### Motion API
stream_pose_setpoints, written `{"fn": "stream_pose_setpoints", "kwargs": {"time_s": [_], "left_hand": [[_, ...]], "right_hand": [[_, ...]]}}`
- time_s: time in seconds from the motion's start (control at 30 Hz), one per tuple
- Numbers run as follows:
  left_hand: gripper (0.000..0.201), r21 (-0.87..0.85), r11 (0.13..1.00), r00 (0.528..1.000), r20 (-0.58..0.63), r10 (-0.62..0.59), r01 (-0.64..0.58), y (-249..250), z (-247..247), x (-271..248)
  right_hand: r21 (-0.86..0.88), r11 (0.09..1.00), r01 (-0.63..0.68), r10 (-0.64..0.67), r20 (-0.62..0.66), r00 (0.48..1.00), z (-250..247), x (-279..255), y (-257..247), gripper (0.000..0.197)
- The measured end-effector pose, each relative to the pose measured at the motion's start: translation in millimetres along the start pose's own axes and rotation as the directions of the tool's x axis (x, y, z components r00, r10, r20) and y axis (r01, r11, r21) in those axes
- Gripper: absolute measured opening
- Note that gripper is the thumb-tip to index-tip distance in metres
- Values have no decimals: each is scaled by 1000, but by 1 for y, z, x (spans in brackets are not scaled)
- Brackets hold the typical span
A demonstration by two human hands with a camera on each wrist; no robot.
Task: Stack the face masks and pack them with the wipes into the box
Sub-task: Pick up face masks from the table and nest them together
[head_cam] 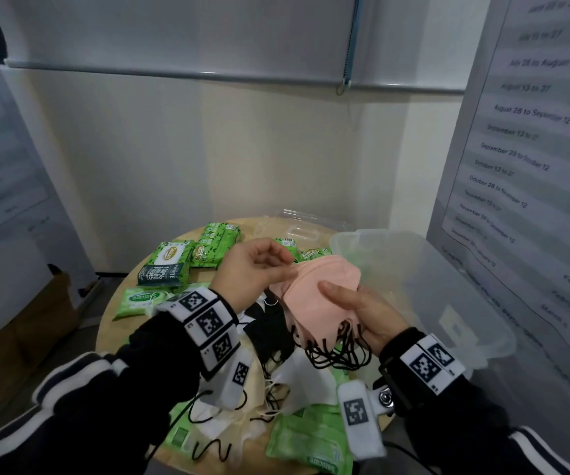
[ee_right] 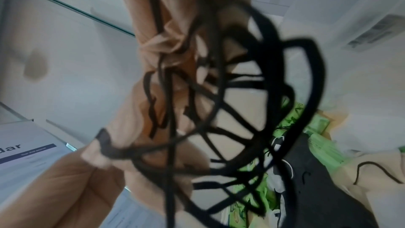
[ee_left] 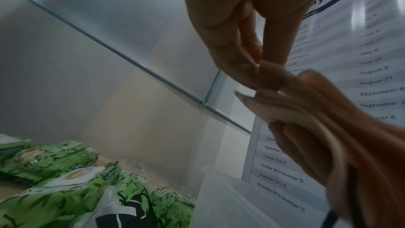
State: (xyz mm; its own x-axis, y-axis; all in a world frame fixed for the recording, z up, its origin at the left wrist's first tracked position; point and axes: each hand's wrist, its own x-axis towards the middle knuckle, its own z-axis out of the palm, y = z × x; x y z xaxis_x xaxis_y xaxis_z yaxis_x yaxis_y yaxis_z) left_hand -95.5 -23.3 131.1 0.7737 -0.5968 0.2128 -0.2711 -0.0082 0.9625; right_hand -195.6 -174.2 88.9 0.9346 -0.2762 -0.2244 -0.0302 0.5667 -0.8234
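A stack of pink face masks (head_cam: 314, 296) with dangling black ear loops (head_cam: 338, 351) is held above the round table. My right hand (head_cam: 358, 310) grips the stack from the lower right, thumb on top. My left hand (head_cam: 259, 265) pinches the stack's upper left corner (ee_left: 263, 82). The loops (ee_right: 241, 101) hang tangled in the right wrist view. More black, white and cream masks (head_cam: 276, 341) lie loose beneath. Green wipes packs (head_cam: 170, 265) sit at the table's back left and front (head_cam: 311, 443). The clear plastic box (head_cam: 448, 289) stands open at the right.
The round wooden table (head_cam: 115, 320) is crowded with masks and wipes. A clear lid (head_cam: 304, 228) lies at the back. A printed schedule poster (head_cam: 523, 149) hangs close on the right, a white wall and a blind behind. A cardboard box (head_cam: 19, 337) stands on the floor at left.
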Motion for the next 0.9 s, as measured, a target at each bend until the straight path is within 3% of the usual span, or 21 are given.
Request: {"fn": "stream_pose_setpoints", "kwargs": {"time_s": [0.2,0.4,0.5,0.73,0.9], "left_hand": [[23,60,997,998,-37,46,-44,-1,0,4],[38,108,993,986,155,-60,44,6,-6,0],[29,169,985,968,241,-70,29,10,-11,-2],[23,107,989,987,136,84,-99,17,-12,-1],[22,287,888,927,216,305,-359,26,-16,-1]], "right_hand": [[19,1000,25,-24,-22,999,0,1,1,61],[3,999,39,-39,-37,999,-4,0,-1,55],[-21,999,26,-27,-55,998,-5,0,0,57],[-13,1000,28,-29,-59,998,-2,2,-1,60],[-2,999,33,-33,-39,999,-5,4,-2,60]]}}
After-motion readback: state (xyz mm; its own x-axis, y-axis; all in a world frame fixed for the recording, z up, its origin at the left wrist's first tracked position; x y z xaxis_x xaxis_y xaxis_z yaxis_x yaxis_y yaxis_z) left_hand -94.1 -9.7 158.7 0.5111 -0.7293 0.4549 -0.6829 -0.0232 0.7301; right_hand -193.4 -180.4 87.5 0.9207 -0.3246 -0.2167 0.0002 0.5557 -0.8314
